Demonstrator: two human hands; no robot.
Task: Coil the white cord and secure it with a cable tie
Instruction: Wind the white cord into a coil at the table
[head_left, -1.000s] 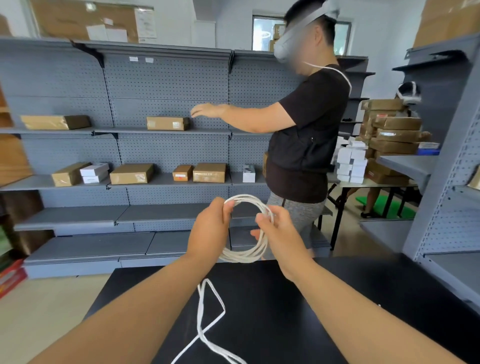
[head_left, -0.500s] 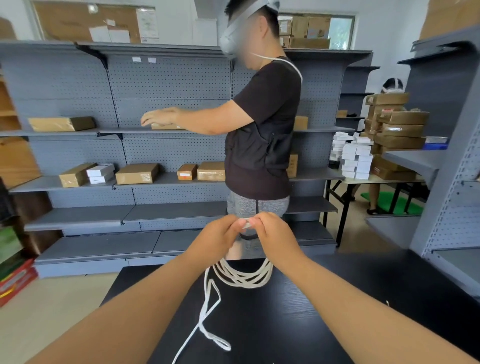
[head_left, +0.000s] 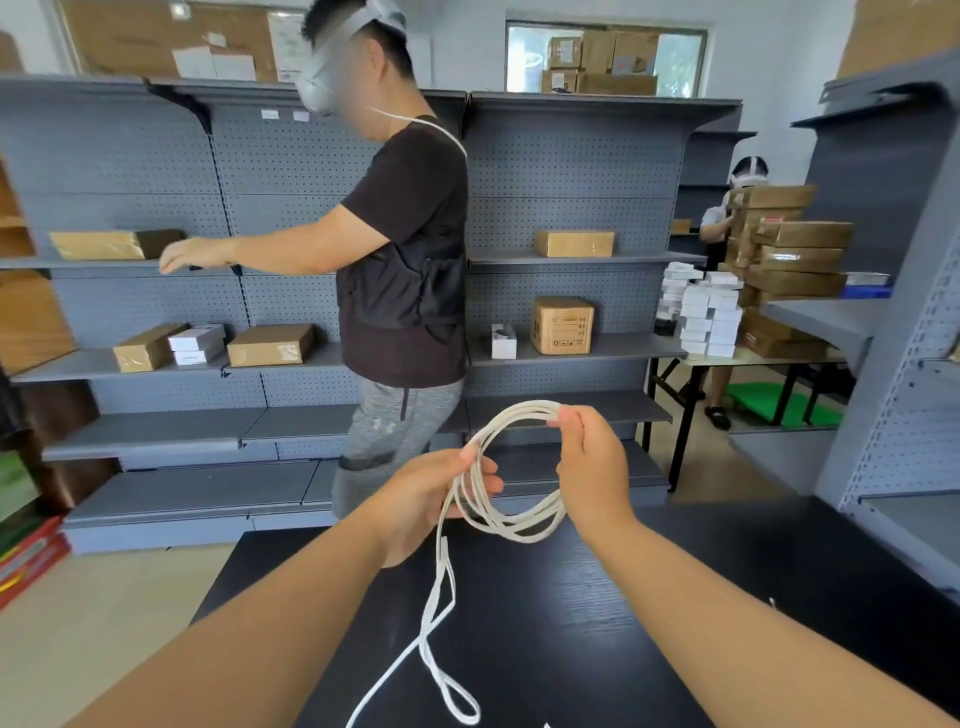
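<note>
Above the table (head_left: 649, 649), the white cord (head_left: 519, 531) hangs as a coil of several turns between the 2 hands. The left hand (head_left: 423, 501) pinches its left side with thumb and fingers. The right hand (head_left: 592, 462) pinches its far edge. Coiling looks partly done, since a loose tail trails onto the table and needs winding in next. I cannot spot a cable tie. Beyond the table, a person (head_left: 405, 270) works at grey shelves (head_left: 571, 171), not obstructing.
</note>
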